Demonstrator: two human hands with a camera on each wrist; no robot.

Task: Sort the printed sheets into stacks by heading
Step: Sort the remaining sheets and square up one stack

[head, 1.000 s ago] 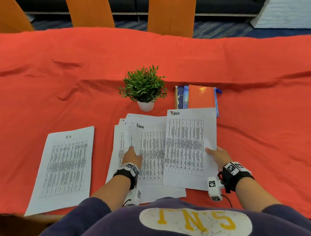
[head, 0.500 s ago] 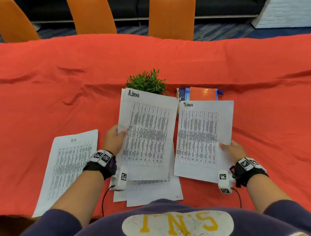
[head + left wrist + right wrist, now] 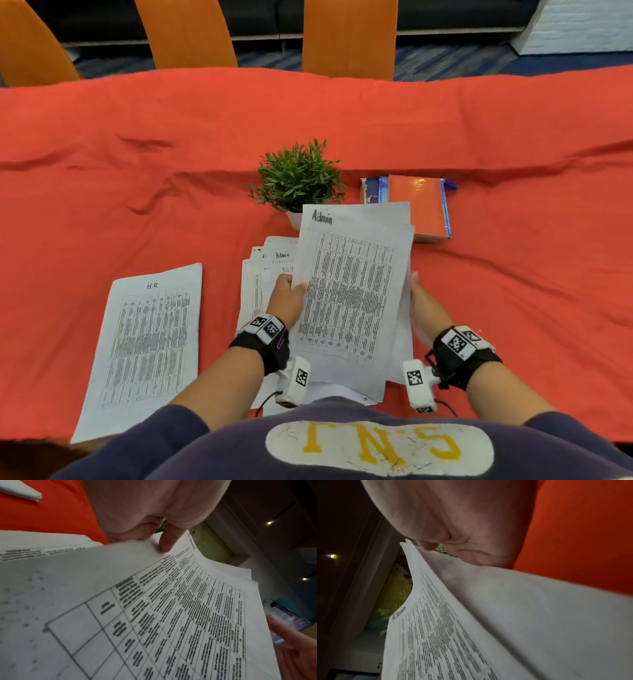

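Matt red-orange cloth tablecloth [image 3: 102,144], creased and rumpled across its width; thin matt white paper in the "Admin" sheets [image 3: 349,294], the "H.R" sheet [image 3: 150,342] and the unsorted pile [image 3: 255,284], printed with black tables and bending softly where lifted. Glossy orange cover on the notebook [image 3: 416,202], catching a highlight, over a duller blue book [image 3: 371,190]; stiff, plastic-looking green leaves on the small potted plant [image 3: 298,178] in a smooth white pot [image 3: 294,217]. Smooth orange chair backs [image 3: 349,34], black fabric wrist straps [image 3: 267,349] with hard white plastic camera housings [image 3: 296,380], and soft navy knit on the sweatshirt [image 3: 191,445] with a cracked print.
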